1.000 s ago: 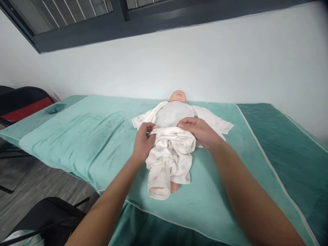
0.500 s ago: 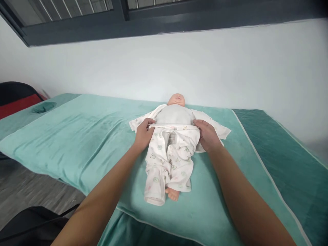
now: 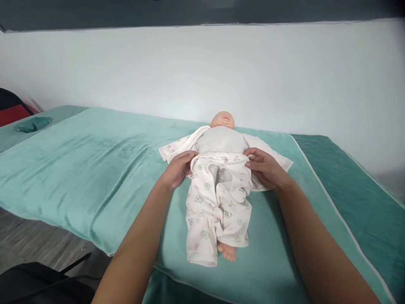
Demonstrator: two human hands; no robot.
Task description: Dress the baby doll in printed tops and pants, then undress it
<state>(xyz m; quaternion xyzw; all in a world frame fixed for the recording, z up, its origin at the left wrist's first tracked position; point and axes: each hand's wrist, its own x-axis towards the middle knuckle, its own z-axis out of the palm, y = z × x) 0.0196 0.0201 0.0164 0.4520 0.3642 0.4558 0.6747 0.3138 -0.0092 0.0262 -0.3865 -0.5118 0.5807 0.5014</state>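
Gripping trousers [image 3: 202, 202] at both waist edges: left fingers [image 3: 187, 156], right fingers [image 3: 257, 153]; wide sheet [image 3: 79, 156] leftward

Soft light brightens the wall [image 3: 152, 71], dimmer at right; faint shadows mark the green sheet [image 3: 72, 164].

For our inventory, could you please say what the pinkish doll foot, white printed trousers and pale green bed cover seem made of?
Doll foot: probably smooth vinyl or plastic, given its rounded, moulded shape. Trousers: likely matte cotton knit, judging by loose wrinkles. Bed cover: perhaps velvety plush, from its soft sheen.
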